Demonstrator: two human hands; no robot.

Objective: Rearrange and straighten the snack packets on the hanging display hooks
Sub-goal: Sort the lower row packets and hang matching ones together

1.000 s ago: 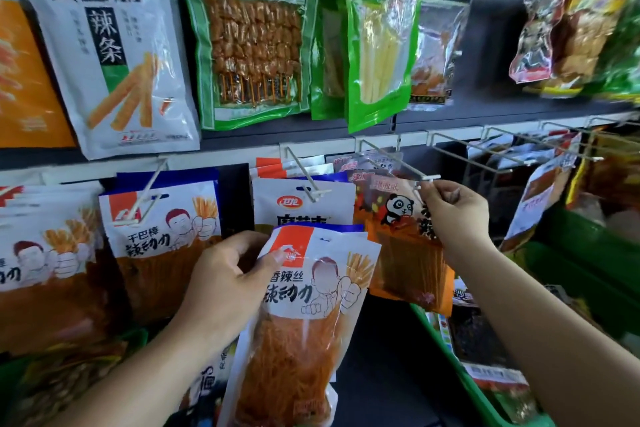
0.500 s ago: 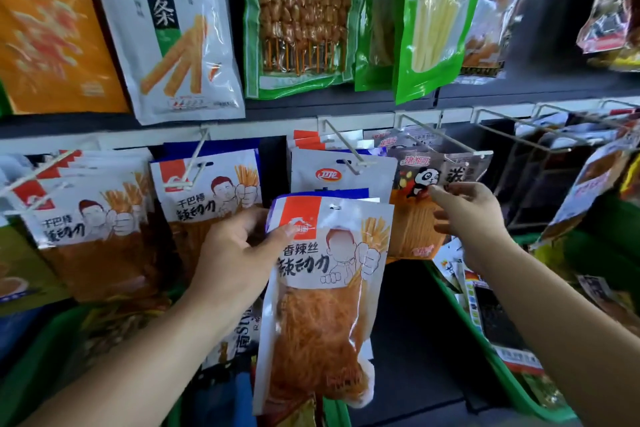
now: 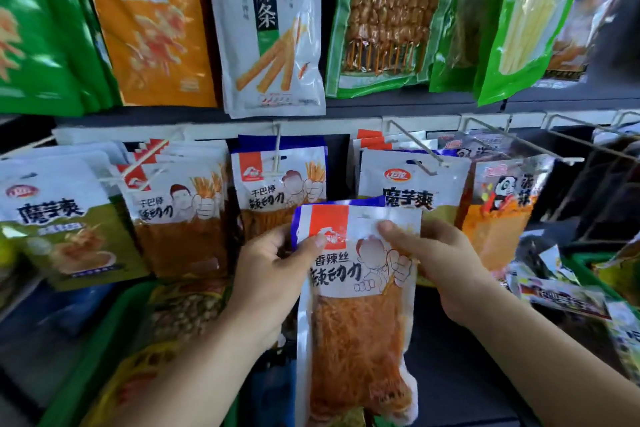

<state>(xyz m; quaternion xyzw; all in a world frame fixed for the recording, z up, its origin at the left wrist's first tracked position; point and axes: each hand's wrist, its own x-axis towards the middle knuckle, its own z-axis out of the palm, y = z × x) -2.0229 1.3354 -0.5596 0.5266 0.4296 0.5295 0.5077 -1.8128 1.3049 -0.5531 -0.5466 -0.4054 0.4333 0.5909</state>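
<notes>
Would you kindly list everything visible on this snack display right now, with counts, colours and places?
Held packet: one, white top with red square, orange strips; centre, off the hooks.
Panda packet: one in front, orange; lower row, right.
Skewer bag: one, green-edged; upper row.
Orange bag: one; upper row, left.
Hooks: several, metal; along the rail.
Green bins: two visible; below the lower row.
Left hand: grips the held packet's left edge.
Right hand: grips its right edge.

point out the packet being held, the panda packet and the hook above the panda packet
held packet [image 3: 360, 333], head view, on its clear orange window
panda packet [image 3: 504, 191], head view, on the panda face
hook [image 3: 519, 144], head view, on its wire arm
</notes>
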